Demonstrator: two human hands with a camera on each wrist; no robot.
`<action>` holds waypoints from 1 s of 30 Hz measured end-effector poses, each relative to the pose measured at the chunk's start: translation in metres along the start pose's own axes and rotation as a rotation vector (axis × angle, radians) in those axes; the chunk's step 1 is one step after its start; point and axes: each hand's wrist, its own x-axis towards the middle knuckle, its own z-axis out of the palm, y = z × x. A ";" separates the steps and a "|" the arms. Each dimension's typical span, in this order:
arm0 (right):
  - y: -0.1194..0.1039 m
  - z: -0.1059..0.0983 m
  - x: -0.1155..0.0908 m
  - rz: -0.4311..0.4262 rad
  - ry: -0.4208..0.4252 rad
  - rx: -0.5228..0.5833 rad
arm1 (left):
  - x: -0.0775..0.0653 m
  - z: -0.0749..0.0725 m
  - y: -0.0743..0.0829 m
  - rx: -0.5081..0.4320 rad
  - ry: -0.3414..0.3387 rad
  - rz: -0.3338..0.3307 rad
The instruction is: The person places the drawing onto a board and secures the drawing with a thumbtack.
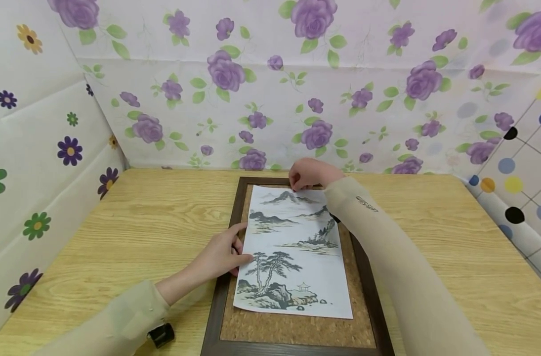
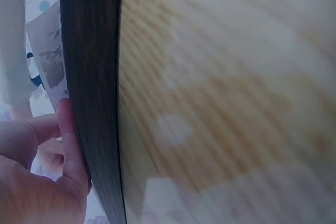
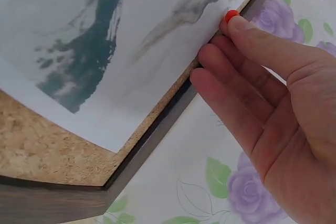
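Note:
A sheet of white paper point(image 1: 314, 277) printed with an ink landscape of mountains, pines and a pavilion lies on a cork board point(image 1: 292, 332) in a dark wooden frame point(image 1: 217, 309). At the paper's top edge, my right hand point(image 1: 309, 173) pinches a red push pin point(image 3: 231, 15) between thumb and index finger; its other fingers are bent by the frame. My left hand point(image 1: 221, 251) rests at the paper's left edge, thumb and index finger spread apart and touching the sheet near its side. The paper's lower left corner lifts slightly.
The board lies on a light wood-grain table point(image 1: 172, 217). Behind it stands a wall covering with purple roses point(image 1: 226, 71); a flower-patterned covering point(image 1: 30, 173) is on the left and a dotted one point(image 1: 519, 198) on the right.

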 end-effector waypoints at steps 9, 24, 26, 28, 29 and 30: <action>-0.005 0.000 -0.001 0.020 -0.035 -0.016 | 0.000 0.001 -0.001 0.001 0.000 0.003; -0.022 -0.010 0.002 0.054 -0.115 -0.141 | 0.002 0.001 -0.001 0.017 0.007 0.018; -0.025 -0.012 0.002 0.056 -0.127 -0.172 | 0.002 0.001 -0.001 0.021 0.007 0.016; -0.027 -0.012 0.003 0.058 -0.135 -0.194 | 0.001 0.001 -0.001 0.025 0.008 0.012; -0.027 -0.012 0.004 0.057 -0.138 -0.203 | 0.001 0.001 -0.001 0.027 0.008 0.012; -0.027 -0.012 0.004 0.054 -0.138 -0.206 | 0.001 0.001 -0.001 0.026 0.007 0.010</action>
